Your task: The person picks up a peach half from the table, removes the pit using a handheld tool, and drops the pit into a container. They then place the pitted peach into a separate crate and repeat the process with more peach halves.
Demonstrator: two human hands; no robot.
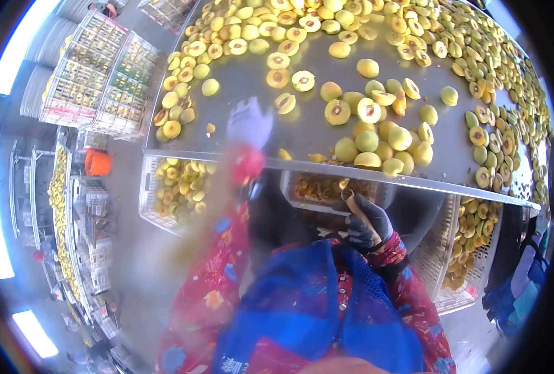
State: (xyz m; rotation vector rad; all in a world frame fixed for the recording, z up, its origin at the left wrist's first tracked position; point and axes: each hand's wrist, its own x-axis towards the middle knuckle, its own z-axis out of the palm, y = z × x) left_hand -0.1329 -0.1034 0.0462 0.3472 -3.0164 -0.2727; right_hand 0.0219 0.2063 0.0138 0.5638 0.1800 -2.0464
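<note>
My left hand [250, 123], in a pale glove and smeared by motion, is over the metal table [227, 68] near its front edge; whether it holds anything is unclear. My right hand [372, 223], in a dark grey glove, is closed round a tool [365, 219] with a wooden-looking handle and a ring-shaped tip. That tip is just below the table edge, over a crate of brownish scraps [317, 189]. A pile of yellow-green fruit [367, 142], some halved with brown centres showing, lies on the table above my right hand.
More fruit [508, 68] covers the table's far and right sides. Below its edge are a left crate of fruit [180, 190] and a right crate [473, 240]. Stacked crates [96, 75] and an orange bucket [97, 162] are at left. Another person [521, 283] is at far right.
</note>
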